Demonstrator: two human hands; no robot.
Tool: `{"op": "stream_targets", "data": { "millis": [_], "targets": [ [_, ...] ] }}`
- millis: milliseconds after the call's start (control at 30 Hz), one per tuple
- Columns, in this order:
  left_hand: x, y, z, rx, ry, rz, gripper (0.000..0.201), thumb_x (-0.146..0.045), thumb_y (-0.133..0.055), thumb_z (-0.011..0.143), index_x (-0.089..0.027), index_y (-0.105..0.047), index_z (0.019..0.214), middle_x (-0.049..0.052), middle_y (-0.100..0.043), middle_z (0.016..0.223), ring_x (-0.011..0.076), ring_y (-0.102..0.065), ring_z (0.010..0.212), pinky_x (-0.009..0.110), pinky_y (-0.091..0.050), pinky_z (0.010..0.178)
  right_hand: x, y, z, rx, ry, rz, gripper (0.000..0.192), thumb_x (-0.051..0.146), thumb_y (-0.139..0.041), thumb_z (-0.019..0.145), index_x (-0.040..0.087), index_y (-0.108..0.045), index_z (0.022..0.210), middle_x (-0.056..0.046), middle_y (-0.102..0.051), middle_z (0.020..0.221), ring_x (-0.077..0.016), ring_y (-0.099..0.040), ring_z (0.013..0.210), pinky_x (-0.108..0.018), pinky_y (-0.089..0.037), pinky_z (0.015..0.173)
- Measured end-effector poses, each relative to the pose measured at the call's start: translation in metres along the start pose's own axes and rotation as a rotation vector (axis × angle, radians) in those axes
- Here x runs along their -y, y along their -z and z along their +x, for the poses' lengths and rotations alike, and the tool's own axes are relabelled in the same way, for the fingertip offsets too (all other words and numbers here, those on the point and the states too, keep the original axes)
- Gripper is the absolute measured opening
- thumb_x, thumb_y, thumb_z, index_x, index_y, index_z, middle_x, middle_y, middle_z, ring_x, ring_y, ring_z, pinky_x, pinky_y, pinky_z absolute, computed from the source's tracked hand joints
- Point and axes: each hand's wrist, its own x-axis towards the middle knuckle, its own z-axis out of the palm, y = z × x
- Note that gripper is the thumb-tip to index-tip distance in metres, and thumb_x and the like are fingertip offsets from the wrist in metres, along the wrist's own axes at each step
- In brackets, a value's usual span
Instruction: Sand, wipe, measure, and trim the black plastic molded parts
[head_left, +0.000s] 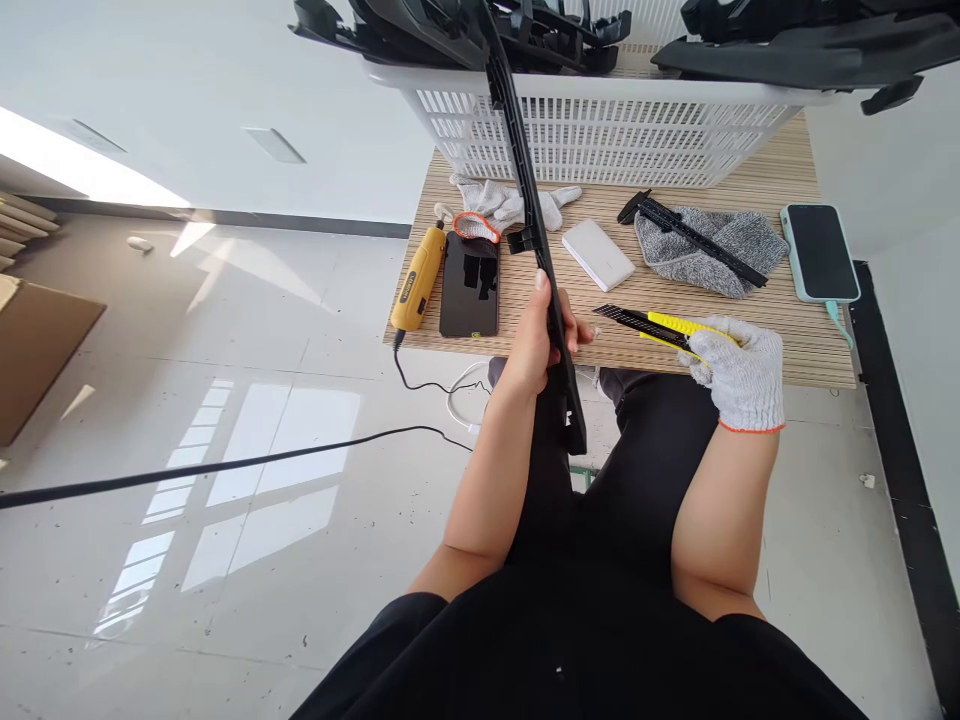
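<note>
Head view, the only one.

Left hand [541, 335], bare, centre of frame: grip wrapped tight around a long black plastic strip [534, 235], thumb along its upper face. Held off the surface [787, 345], apparently to present one edge for trimming. Long axis near vertical in the frame, leaning slightly left toward the top; far end points up toward the white basket [622, 135] at top centre, near end points down over the lap.

Right hand [739, 370], in a white knit glove, right of centre: grip pinched shut on a yellow utility knife [664, 327]. Blade extended, pointing left toward the strip, not touching it. Glove on the knife hand only, likely for protection.

On the wooden surface, upper half of frame: yellow rotary tool [418, 277] at left edge, dark phone [469, 285] beside it, spare glove [510, 205] behind, white power bank [598, 254] centre, black caliper [694, 237] on a grey cloth [712, 262], second phone [821, 252] at far right, on charge. Tools laid within arm's reach. More black parts piled in the basket.
</note>
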Motion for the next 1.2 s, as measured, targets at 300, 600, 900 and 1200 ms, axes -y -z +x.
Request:
{"op": "stream_targets", "data": {
  "millis": [300,600,900,1200],
  "targets": [
    [0.003,0.007,0.000,0.071,-0.050,-0.084,0.046,-0.061,-0.050,0.095,-0.022,-0.058,0.071,-0.003,-0.048,0.053,0.0119,-0.064,0.068,0.023,-0.055,0.072,-0.001,0.002,0.000,0.015,0.027,0.024,0.018,0.028,-0.078,0.064,0.016,-0.074,0.077,0.001,-0.057,0.052,-0.0110,-0.051,0.041,-0.020,-0.028,0.033],
    [0.008,0.003,-0.003,0.107,-0.058,0.026,0.026,-0.036,-0.072,0.087,-0.025,-0.058,0.106,-0.001,-0.064,0.100,0.0166,-0.070,0.101,0.031,-0.057,0.090,0.001,0.002,-0.001,0.025,0.019,0.027,0.023,0.030,-0.077,0.064,0.015,-0.076,0.081,-0.001,-0.060,0.052,-0.0103,-0.050,0.041,-0.019,-0.029,0.034],
    [0.007,-0.005,-0.002,-0.053,-0.150,0.037,0.039,-0.060,-0.057,0.092,-0.022,-0.053,0.082,-0.005,-0.049,0.068,0.0052,-0.049,0.048,0.021,-0.047,0.052,0.002,0.000,-0.001,0.030,0.026,0.038,0.022,0.027,-0.076,0.065,0.013,-0.074,0.082,0.000,-0.058,0.052,-0.0099,-0.050,0.042,-0.019,-0.028,0.035],
    [0.008,0.003,-0.003,0.137,-0.069,0.005,0.021,-0.035,-0.067,0.091,-0.026,-0.052,0.103,-0.004,-0.057,0.080,0.0103,-0.064,0.072,0.024,-0.053,0.067,0.001,0.002,-0.001,0.009,-0.005,0.025,0.024,0.027,-0.076,0.064,0.013,-0.074,0.084,0.000,-0.059,0.051,-0.0103,-0.050,0.042,-0.019,-0.029,0.034]
  ]
}}
